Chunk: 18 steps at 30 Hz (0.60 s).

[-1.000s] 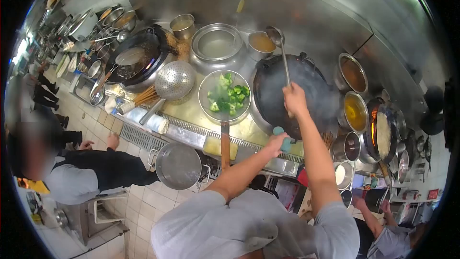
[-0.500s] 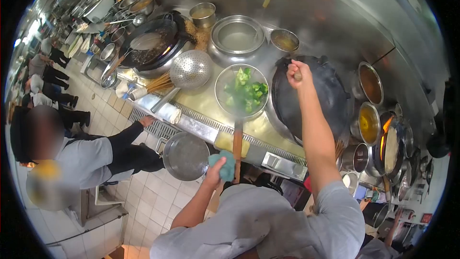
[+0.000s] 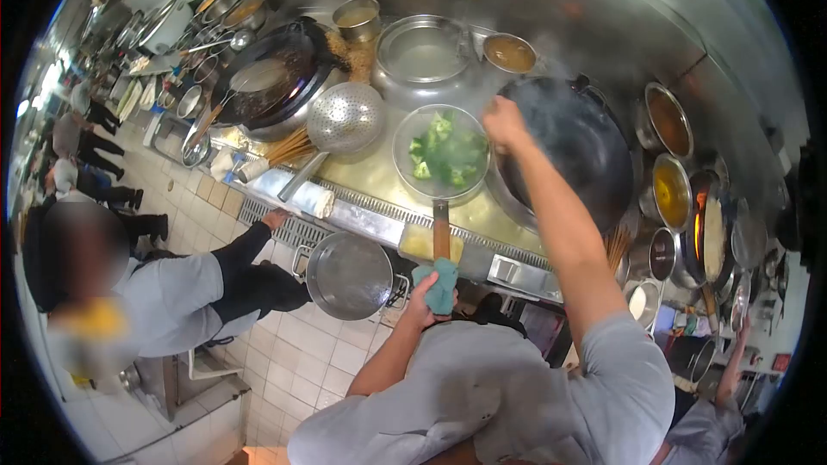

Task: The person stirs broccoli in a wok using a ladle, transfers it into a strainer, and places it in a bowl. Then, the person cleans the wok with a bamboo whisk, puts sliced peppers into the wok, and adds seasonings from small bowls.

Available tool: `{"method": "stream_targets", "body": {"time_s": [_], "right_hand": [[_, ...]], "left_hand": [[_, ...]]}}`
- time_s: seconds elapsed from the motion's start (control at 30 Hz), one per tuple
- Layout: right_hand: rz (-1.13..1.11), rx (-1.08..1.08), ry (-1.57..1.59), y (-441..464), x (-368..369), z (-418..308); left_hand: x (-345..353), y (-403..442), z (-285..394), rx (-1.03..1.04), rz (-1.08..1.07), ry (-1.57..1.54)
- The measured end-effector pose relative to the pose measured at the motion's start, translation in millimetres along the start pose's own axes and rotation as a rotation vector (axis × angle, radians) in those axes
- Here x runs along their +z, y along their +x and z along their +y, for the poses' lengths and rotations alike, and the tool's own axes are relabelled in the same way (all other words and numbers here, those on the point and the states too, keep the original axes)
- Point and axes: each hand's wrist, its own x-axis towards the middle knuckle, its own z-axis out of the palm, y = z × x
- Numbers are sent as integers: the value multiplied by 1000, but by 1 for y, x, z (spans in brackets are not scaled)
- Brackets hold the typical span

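Centrally in the frame, a strainer (image 3: 397, 151) of broccoli (image 3: 444, 148) sits above the counter (image 3: 362, 179), its wooden handle (image 3: 441, 234) pointing down. The left hand (image 3: 427, 294) grips a green cloth (image 3: 442, 282) at the handle's lower end. The right hand (image 3: 501, 123) is closed beside the strainer's right rim; what it grips, I cannot tell. Right of it lies a smoky wok (image 3: 575, 159); a perforated ladle (image 3: 346, 116) rests left of the strainer.

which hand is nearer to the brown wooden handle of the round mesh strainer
Left. The left hand holds a teal cloth at the near end of the handle. The right hand is farther off, beside the strainer's right rim.
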Motion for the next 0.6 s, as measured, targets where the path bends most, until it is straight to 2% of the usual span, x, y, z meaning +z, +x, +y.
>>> {"method": "stream_targets", "body": {"time_s": [0.03,0.1,0.17,0.23,0.33,0.5,0.6], "right_hand": [[-16,30,82,10,24,7],[-189,192,260,-5,34,-26],[-290,370,1117,4,64,-24],[-415,431,1641,-3,61,-35],[-557,495,1898,-19,53,-40],[-604,435,1938,-66,19,-42],[-686,405,2011,-98,-11,-32]], "left_hand": [[-5,-4,-1,-2,-16,-39],[49,-30,10,45,224,115],[83,-45,15,129,415,236],[68,-55,17,49,320,176],[61,-63,22,42,308,175],[20,-66,34,13,308,227],[53,-67,47,13,198,204]]}}
